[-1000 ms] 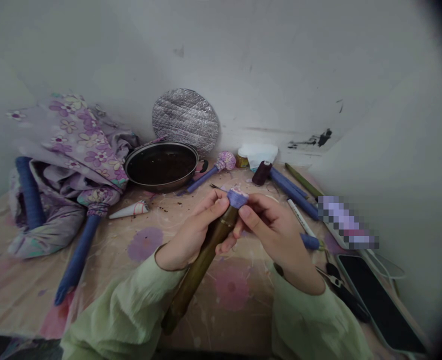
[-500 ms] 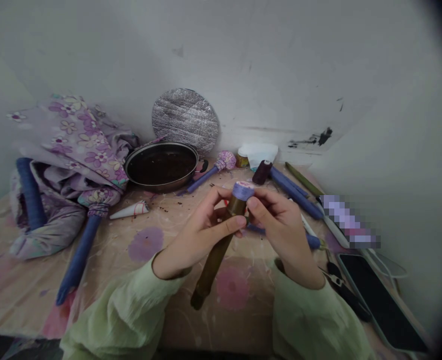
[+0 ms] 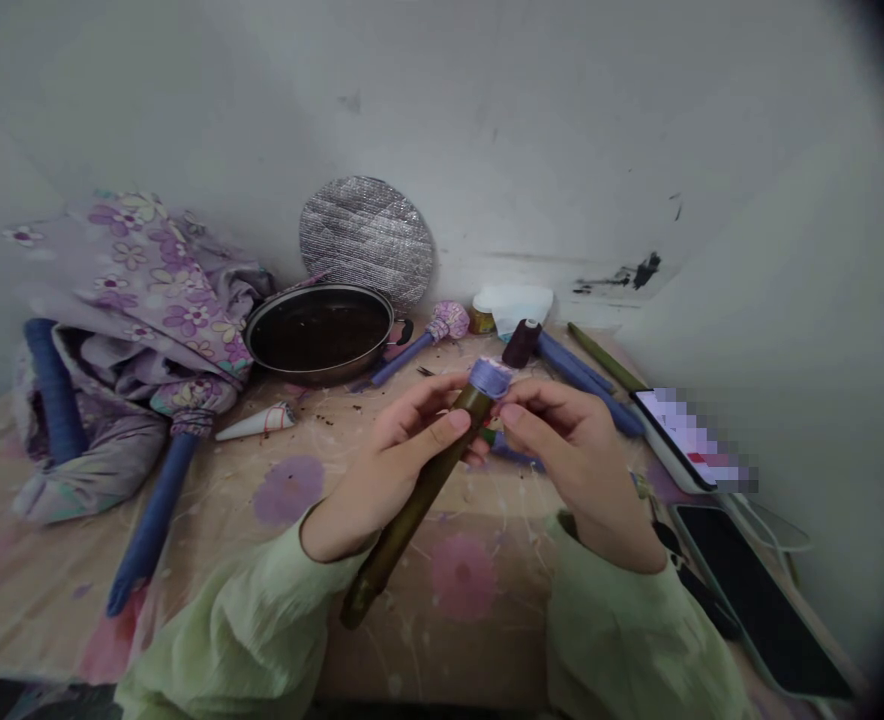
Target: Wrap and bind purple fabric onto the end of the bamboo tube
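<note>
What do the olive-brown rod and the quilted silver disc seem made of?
The glossy olive-brown rod looks like varnished bamboo, going by its smooth sheen. The round quilted silver disc seems foil-faced padding, its surface crinkled and stitched.

Person's own body, from the head camera. 2 loose, pale green sleeves of thin, softly creased fabric enter from below: the left sleeve (image 3: 239, 620) at 8 o'clock, the right sleeve (image 3: 622, 630) at 5 o'clock. Each narrows to a gathered cuff (image 3: 322, 535) at the wrist. Beyond lie 2 bare hands: the left hand (image 3: 389, 460) at 7 o'clock, the right hand (image 3: 581, 465) at 4 o'clock.
</note>
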Demonstrator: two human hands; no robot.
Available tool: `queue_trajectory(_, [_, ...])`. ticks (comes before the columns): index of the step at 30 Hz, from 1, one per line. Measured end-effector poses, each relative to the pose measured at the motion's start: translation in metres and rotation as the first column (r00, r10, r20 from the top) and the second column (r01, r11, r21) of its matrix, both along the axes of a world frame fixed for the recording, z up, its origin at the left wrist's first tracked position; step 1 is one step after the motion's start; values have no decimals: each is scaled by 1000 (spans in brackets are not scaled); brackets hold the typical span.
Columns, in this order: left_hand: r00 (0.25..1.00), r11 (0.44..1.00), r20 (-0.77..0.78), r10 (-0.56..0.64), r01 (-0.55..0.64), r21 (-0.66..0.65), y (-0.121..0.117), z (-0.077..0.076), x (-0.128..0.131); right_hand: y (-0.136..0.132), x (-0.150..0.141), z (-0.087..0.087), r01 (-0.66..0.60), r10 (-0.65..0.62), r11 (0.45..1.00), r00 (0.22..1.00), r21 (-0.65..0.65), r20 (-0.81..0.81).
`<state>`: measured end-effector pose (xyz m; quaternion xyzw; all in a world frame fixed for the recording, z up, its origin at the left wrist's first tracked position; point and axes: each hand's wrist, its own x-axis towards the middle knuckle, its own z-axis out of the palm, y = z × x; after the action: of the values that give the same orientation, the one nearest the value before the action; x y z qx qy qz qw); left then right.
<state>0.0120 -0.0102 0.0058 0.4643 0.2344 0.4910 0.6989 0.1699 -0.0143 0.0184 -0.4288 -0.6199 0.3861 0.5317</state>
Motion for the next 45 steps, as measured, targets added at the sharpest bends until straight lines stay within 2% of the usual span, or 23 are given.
queue_trajectory(6, [1000,1000,8,16,-16,-24,-1,4,1,0,-3,-5,72,-71,997,997,9,-29])
queue_trajectory(12, [1000,1000,26,-3,3,-13,2,1,0,-1,-11,-5,113,-111,993,992,29,-67])
queue_trajectory(18, [981,998,-192,-13,23,50,4,-5,-3,-4,-18,-8,94,-93,995,995,34,-30])
queue_trajectory(22, [958,999,-288,1,9,33,2,-6,-4,-4,-21,-14,115,-115,991,993,63,-13])
queue_trajectory(29, [965,1000,-262,2,5,26,0,-2,-2,-4,-26,-14,101,-96,994,992,52,-84])
queue_trajectory(38, [955,985,-265,-134,158,69,3,-1,-3,-5,-26,-18,-37,34,999,986,-18,-166])
queue_trajectory(40, [960,987,-256,-110,135,84,3,-4,-1,-4,-26,-17,-15,11,1000,990,-24,-138])
queue_trajectory(45, [966,986,-253,56,-14,167,6,-14,4,1,-25,-17,98,-98,995,995,30,-3])
